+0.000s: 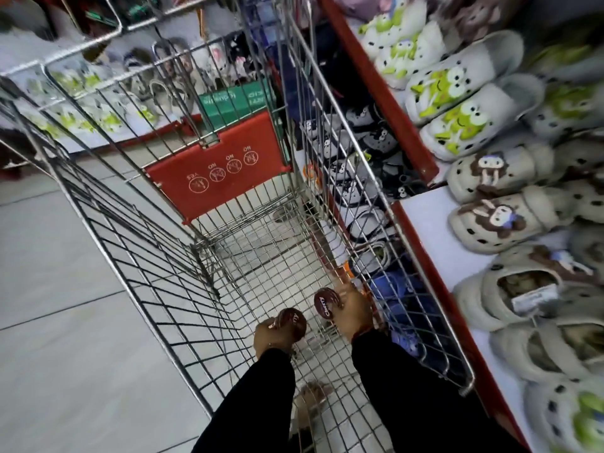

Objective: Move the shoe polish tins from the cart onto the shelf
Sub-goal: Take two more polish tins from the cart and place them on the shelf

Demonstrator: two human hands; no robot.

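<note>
Both my hands are down inside the wire shopping cart point(183, 243), close to its mesh floor. My left hand point(273, 338) grips a round dark red shoe polish tin point(292, 323), held on edge. My right hand point(354, 310) holds a second dark red tin point(327, 303) with white lettering on its lid. Black sleeves cover both forearms. The shelf point(434, 230) with a red edge and white surface runs along the right of the cart. I see no other tins on the cart floor.
Rows of pale clogs with green frog and brown character charms point(457, 103) fill the shelf; a bare white patch lies near the shelf's front edge. A red child-seat flap point(219, 168) hangs at the cart's far end. Grey tiled floor point(58, 289) lies left. More slippers sit on a lower shelf.
</note>
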